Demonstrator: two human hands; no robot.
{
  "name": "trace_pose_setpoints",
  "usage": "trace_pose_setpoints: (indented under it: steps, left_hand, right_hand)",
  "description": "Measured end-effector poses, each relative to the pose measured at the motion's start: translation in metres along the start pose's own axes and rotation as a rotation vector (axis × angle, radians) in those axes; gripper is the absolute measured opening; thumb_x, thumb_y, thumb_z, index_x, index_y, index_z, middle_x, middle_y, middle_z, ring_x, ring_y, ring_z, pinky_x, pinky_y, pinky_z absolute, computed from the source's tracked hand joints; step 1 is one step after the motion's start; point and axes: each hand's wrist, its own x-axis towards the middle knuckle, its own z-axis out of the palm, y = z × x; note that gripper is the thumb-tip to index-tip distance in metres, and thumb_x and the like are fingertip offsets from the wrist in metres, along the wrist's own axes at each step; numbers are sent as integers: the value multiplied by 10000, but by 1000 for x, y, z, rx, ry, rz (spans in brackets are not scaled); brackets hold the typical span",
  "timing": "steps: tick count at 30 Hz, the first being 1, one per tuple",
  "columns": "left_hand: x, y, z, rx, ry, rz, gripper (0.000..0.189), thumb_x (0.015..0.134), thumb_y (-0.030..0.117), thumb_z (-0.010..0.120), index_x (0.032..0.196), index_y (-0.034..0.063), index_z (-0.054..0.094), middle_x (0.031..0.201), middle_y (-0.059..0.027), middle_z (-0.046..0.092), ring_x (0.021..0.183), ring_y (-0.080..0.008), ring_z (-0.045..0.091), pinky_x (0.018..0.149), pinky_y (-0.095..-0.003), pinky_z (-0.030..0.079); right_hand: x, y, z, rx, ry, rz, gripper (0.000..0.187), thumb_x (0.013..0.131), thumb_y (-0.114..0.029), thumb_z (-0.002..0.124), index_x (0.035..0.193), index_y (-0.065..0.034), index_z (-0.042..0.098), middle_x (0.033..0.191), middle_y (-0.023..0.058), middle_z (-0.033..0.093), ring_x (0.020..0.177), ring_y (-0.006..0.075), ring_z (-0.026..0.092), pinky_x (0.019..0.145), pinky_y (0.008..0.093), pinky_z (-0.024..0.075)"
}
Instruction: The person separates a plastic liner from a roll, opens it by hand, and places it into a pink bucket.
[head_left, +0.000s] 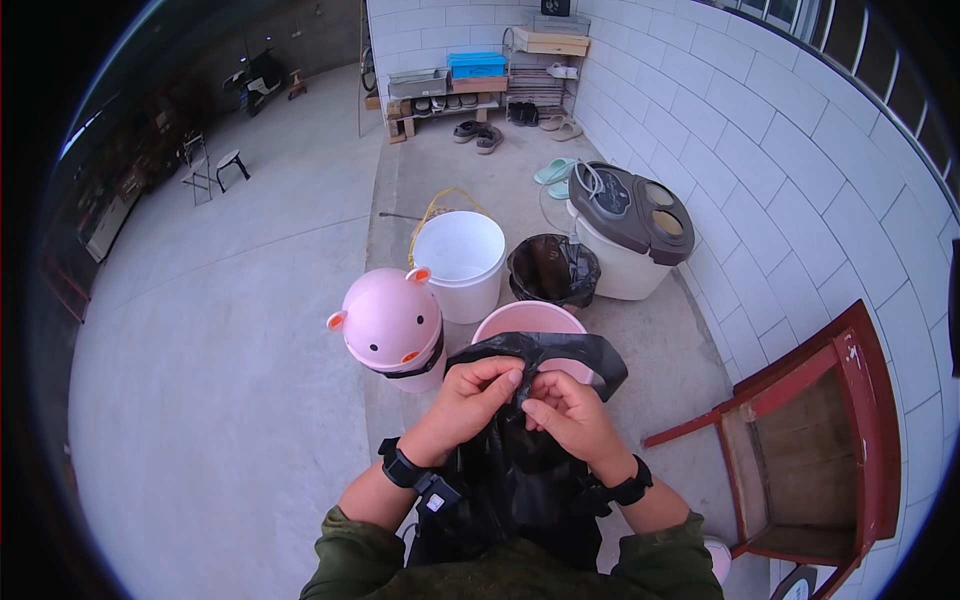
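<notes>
Both hands pinch a black plastic bag (517, 480) near its upper part, close together in front of my body. My left hand (476, 394) grips the film between thumb and forefinger. My right hand (566, 416) holds a fold of it just beside. The bag's top edge fans out beyond the fingers, and its body hangs down toward my lap. Behind it stands an open pink bucket (525, 309), partly hidden by the bag. To the left is a pink bin with a pig-face lid (390, 315) and a black band of plastic under its lid.
A white bucket (465, 292) with a yellow handle, a bin lined with a black bag (555, 270) and a small washing machine (630, 232) stand ahead. A red wooden chair (810, 442) is at right, near the tiled wall (750, 172). Shoes (480, 135) and racks lie at the back.
</notes>
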Motion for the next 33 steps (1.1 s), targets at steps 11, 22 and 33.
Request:
trace_pose_setpoints:
  steps: [11,22,33]
  left_hand:
    - [-11,-6,6,268,-115,141,407,789,75,585,1153,-33,437,910,-57,580,777,-62,501,684,-207,431]
    - [-12,-21,-14,198,8,1,218,891,177,454,866,-10,562,675,27,522,653,-47,442,579,-216,390]
    - [-22,9,-16,21,-155,-83,201,891,127,445,976,-13,561,813,37,551,744,-29,464,671,-177,389]
  right_hand:
    - [4,12,-6,-35,101,-73,175,856,-80,484,999,21,494,801,41,542,660,68,525,561,188,435]
    - [7,16,-18,-236,120,-142,233,829,-40,486,1052,26,481,923,75,548,680,104,552,609,215,452]
    - [45,36,-32,159,-29,99,372,771,-79,602,1112,4,479,795,29,572,714,84,535,613,198,415]
